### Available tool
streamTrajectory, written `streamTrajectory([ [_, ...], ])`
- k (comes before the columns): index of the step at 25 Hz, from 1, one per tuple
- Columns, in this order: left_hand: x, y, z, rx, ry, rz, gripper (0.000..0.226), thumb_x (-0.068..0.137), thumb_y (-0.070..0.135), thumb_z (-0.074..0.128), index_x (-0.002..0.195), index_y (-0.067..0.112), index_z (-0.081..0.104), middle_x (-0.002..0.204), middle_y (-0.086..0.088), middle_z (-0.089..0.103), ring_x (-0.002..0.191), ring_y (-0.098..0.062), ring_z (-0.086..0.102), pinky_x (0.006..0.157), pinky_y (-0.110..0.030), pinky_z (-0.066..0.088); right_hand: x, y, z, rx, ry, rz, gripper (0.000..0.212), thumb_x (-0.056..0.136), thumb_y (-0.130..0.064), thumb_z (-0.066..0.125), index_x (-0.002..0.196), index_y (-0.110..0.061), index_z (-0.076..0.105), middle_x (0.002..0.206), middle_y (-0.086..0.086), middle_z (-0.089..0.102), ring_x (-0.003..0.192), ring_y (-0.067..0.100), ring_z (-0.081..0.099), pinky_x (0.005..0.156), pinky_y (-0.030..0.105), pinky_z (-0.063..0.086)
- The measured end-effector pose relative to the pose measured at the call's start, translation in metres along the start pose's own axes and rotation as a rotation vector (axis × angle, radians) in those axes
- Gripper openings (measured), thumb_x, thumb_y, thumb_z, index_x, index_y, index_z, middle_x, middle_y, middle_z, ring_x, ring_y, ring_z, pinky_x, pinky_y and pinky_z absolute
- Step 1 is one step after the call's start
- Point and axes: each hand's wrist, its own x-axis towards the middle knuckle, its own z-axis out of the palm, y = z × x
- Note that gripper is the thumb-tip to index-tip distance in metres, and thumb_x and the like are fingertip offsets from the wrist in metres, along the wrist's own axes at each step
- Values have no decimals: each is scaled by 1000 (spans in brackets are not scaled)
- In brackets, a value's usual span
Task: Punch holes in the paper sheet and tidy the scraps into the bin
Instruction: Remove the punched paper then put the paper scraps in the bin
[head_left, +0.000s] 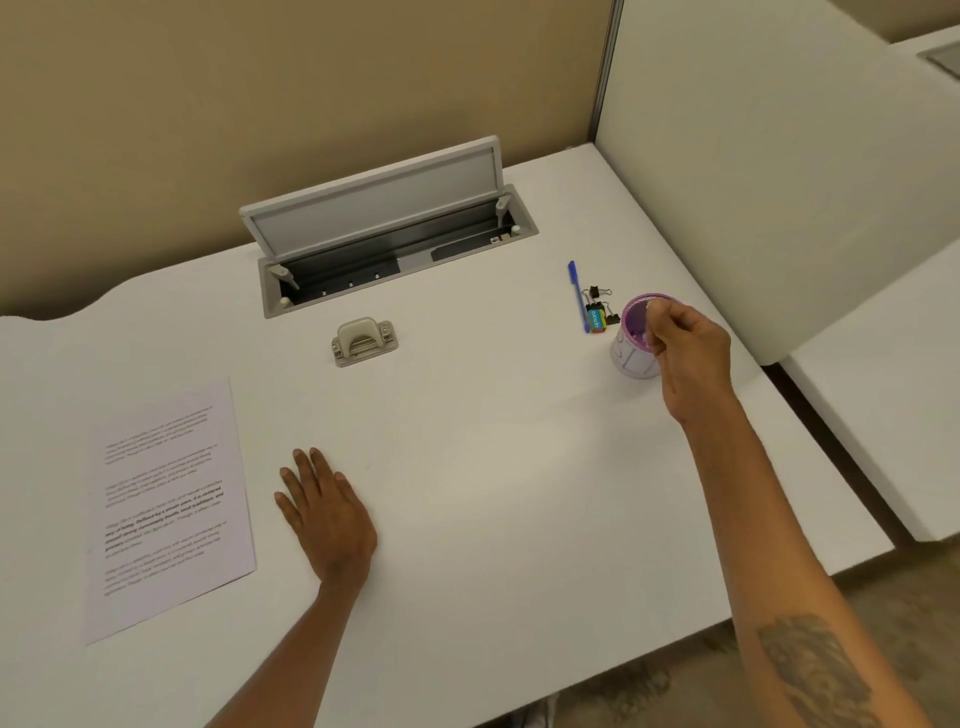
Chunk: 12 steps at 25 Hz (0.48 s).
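Rt forearm, tattooed, nearest at bottom rt, stretched up & across the white desk. At its end the right hand, over the mouth of the bin. Bin = small cup w/ purple rim, upright near the desk's rt edge. Fingertips bunched vs thumb at the rim, grip narrow. Cannot tell if any scrap is pinched betw. them; too small to see.

Left hand palm down on the desk, lower centre. Fingers straight, slightly spread, holding nothing. Just rt of the paper sheet, not touching it.

Paper sheet flat at the desk's left, printed side up, a bit skewed, text blurred.

Hole punch, beige, mid-desk, well beyond the left hand & well apart from both hands. Sits just in front of the cable hatch, lid propped open.

Left of the bin, close together: blue pen, black binder clips, small colourful box. Box just beside the bin.

Beige partition behind the desk.
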Motion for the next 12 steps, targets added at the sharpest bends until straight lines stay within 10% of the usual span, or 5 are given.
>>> streamTrajectory([
  [6, 1, -2, 2, 4, 2, -8, 53, 107, 20, 24, 158, 6, 18, 167, -11, 13, 155, -32, 8, 126, -49, 2, 23, 1, -5, -737, 121, -381, 20, 92, -11, 59, 101, -5, 76, 102, 13, 74, 96, 27, 66, 80, 29, 53],
  [12, 3, -3, 5, 8, 18, -3, 52, 107, 20, 25, 157, 6, 19, 166, -11, 14, 154, -33, 9, 126, -49, 3, 25, 8, 7, -836, 206, -366, 17, 89, -14, 64, 100, -8, 75, 105, 11, 74, 103, 27, 64, 80, 27, 46],
])
